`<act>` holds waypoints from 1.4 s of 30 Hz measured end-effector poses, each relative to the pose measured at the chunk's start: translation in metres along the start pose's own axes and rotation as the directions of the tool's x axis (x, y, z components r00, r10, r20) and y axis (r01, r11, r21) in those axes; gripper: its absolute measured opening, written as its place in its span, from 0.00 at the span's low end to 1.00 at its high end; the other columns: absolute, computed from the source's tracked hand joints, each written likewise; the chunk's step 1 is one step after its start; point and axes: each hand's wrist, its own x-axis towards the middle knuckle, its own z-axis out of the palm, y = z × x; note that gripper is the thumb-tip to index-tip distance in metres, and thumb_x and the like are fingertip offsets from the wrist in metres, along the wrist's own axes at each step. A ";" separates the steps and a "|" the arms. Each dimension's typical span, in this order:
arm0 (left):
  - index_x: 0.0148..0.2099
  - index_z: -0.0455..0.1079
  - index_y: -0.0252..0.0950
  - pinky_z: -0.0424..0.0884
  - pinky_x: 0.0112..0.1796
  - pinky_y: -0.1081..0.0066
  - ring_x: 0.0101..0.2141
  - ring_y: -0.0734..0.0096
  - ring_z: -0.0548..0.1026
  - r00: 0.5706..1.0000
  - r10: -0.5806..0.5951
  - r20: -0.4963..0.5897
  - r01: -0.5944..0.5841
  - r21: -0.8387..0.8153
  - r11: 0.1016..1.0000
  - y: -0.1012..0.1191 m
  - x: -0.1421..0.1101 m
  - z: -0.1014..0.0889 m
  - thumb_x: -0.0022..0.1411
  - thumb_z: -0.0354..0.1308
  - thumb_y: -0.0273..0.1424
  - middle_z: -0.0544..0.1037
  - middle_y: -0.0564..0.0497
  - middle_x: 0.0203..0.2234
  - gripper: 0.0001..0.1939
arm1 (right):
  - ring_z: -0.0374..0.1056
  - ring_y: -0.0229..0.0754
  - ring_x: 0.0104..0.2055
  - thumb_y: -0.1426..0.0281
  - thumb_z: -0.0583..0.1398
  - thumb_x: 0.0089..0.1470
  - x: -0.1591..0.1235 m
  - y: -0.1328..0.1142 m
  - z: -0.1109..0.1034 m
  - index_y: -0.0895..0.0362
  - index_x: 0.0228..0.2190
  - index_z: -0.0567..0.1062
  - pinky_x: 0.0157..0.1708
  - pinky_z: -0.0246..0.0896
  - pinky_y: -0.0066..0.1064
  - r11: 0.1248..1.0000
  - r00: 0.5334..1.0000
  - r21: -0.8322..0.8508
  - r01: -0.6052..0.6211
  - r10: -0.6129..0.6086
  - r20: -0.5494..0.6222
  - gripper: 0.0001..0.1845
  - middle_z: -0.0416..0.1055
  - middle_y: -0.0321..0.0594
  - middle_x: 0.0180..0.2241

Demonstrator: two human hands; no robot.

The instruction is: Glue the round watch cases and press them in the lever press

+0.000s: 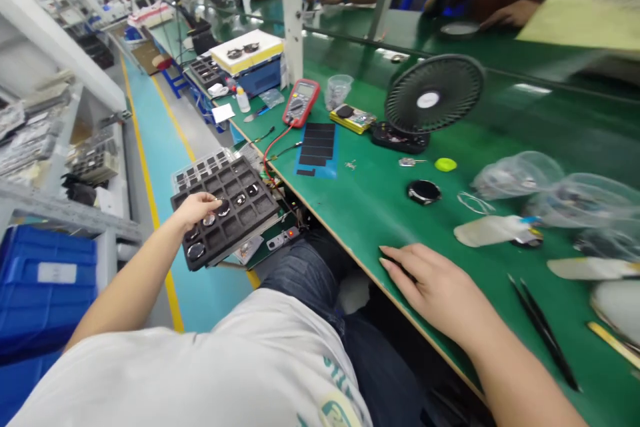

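Observation:
On the left, my left hand (197, 209) reaches over a black compartment tray (246, 215). Its fingertips are pinched at the edge of a round watch case (223, 207) in one of the compartments. More round watch cases lie in the tray, one of them a shiny case (196, 251) in the near corner. My right hand (433, 280) rests palm down at the front edge of the green bench, fingers stretched out, holding nothing. Beyond it lies a dark round watch (423, 191). Black tweezers (543, 330) lie to its right.
A black fan (433, 97) stands at the back of the bench beside a red multimeter (301, 103). Plastic cups (517, 175) with small parts are at the right. A blue crate (47, 280) sits low on the left. People sit across the bench.

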 end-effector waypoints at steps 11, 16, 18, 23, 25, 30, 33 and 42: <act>0.54 0.74 0.39 0.82 0.44 0.62 0.40 0.62 0.85 0.319 0.889 0.330 -0.694 -0.557 0.456 0.135 -0.130 0.247 0.73 0.62 0.50 0.85 0.45 0.41 0.21 | 0.83 0.47 0.49 0.37 0.66 0.59 0.007 -0.044 -0.003 0.51 0.55 0.78 0.55 0.78 0.45 -0.260 0.749 0.937 -0.234 0.566 0.344 0.37 0.83 0.46 0.53; 0.61 0.75 0.40 0.75 0.59 0.47 0.58 0.46 0.79 0.094 0.986 0.139 -0.918 -0.371 0.139 0.145 -0.136 0.295 0.63 0.72 0.45 0.82 0.39 0.56 0.28 | 0.83 0.49 0.44 0.43 0.72 0.56 0.003 -0.031 0.000 0.57 0.44 0.81 0.56 0.77 0.47 -0.247 0.647 0.961 -0.123 0.714 0.266 0.31 0.85 0.44 0.39; 0.66 0.71 0.41 0.76 0.58 0.49 0.58 0.47 0.79 -0.032 0.994 0.105 -0.965 -0.262 -0.004 0.141 -0.131 0.296 0.63 0.72 0.41 0.81 0.39 0.58 0.32 | 0.83 0.50 0.46 0.44 0.74 0.53 0.002 -0.031 0.004 0.56 0.49 0.82 0.58 0.76 0.48 -0.159 0.648 0.975 -0.158 0.728 0.224 0.33 0.85 0.44 0.43; 0.71 0.62 0.41 0.79 0.59 0.56 0.60 0.54 0.80 -0.123 0.992 0.034 -0.958 -0.265 -0.109 0.130 -0.129 0.292 0.69 0.67 0.31 0.79 0.38 0.62 0.32 | 0.80 0.49 0.53 0.55 0.79 0.49 0.001 -0.038 0.012 0.51 0.57 0.79 0.60 0.76 0.47 0.132 0.647 0.970 -0.204 0.762 0.032 0.37 0.79 0.45 0.58; 0.70 0.61 0.41 0.78 0.61 0.55 0.64 0.53 0.77 -0.108 0.994 0.024 -0.932 -0.349 -0.093 0.128 -0.129 0.293 0.68 0.69 0.31 0.76 0.34 0.65 0.33 | 0.80 0.50 0.53 0.57 0.80 0.46 0.000 -0.039 0.013 0.50 0.55 0.79 0.56 0.78 0.45 0.183 0.630 0.960 -0.210 0.777 -0.010 0.37 0.77 0.46 0.60; 0.68 0.58 0.42 0.78 0.62 0.55 0.67 0.54 0.74 -0.078 0.997 0.026 -0.859 -0.509 -0.054 0.127 -0.129 0.296 0.68 0.71 0.33 0.74 0.32 0.67 0.34 | 0.79 0.49 0.50 0.59 0.81 0.44 -0.003 -0.042 0.010 0.50 0.55 0.77 0.58 0.76 0.46 0.363 0.583 0.901 -0.238 0.795 -0.166 0.38 0.78 0.46 0.56; 0.68 0.60 0.42 0.79 0.61 0.55 0.63 0.54 0.78 -0.110 0.994 0.000 -0.903 -0.418 -0.100 0.130 -0.130 0.293 0.68 0.71 0.35 0.77 0.36 0.63 0.33 | 0.79 0.49 0.52 0.58 0.80 0.46 -0.002 -0.043 0.006 0.49 0.54 0.77 0.61 0.75 0.47 0.365 0.594 0.906 -0.216 0.785 -0.175 0.36 0.78 0.45 0.55; 0.73 0.59 0.44 0.79 0.59 0.50 0.55 0.50 0.82 0.135 0.985 0.110 -0.912 -0.374 0.167 0.133 -0.131 0.294 0.50 0.83 0.49 0.81 0.41 0.55 0.56 | 0.83 0.55 0.51 0.40 0.64 0.63 0.003 -0.029 -0.002 0.56 0.43 0.80 0.54 0.80 0.48 -0.299 0.671 0.941 -0.159 0.666 0.325 0.31 0.84 0.49 0.42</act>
